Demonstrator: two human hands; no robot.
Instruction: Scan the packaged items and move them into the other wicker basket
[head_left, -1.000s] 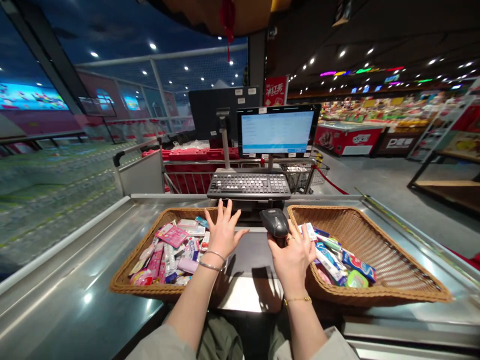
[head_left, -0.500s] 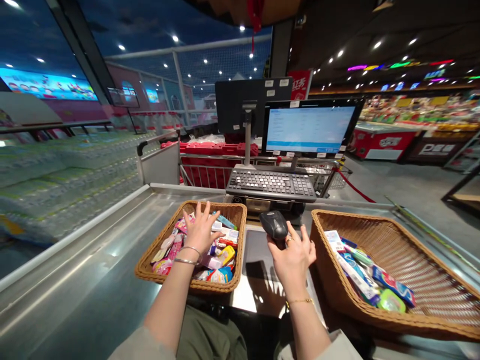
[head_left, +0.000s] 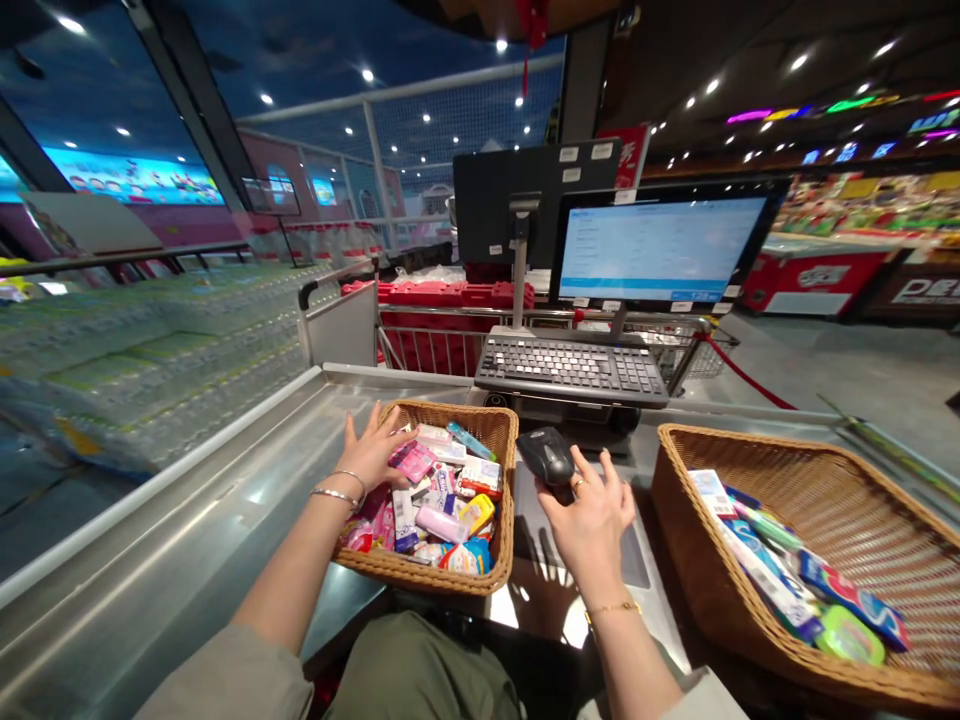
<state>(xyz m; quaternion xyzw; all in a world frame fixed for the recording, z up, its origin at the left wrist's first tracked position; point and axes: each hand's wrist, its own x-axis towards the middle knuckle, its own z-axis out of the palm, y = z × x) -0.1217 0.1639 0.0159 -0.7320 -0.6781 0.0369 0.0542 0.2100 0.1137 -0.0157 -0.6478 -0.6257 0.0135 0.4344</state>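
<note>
My left hand (head_left: 373,452) is spread open over the left side of a wicker basket (head_left: 501,430) full of small packets, its fingertips next to a pink packet (head_left: 412,461). My right hand (head_left: 592,510) grips the handle of a black barcode scanner (head_left: 547,456) held over the dark scan plate (head_left: 634,560) between the two baskets. A second wicker basket (head_left: 825,480) to the right holds several toothpaste boxes (head_left: 757,575) and other packets.
A keyboard (head_left: 571,368) and a lit monitor (head_left: 660,248) stand behind the scanner. The steel counter (head_left: 187,560) stretches off to the left. Red shopping baskets (head_left: 442,295) and a metal trolley sit behind the counter; stacked bottled water fills the left side.
My view has swung left. My left hand moved from the middle of the counter to the left basket's far-left side. My right hand stayed on the scanner.
</note>
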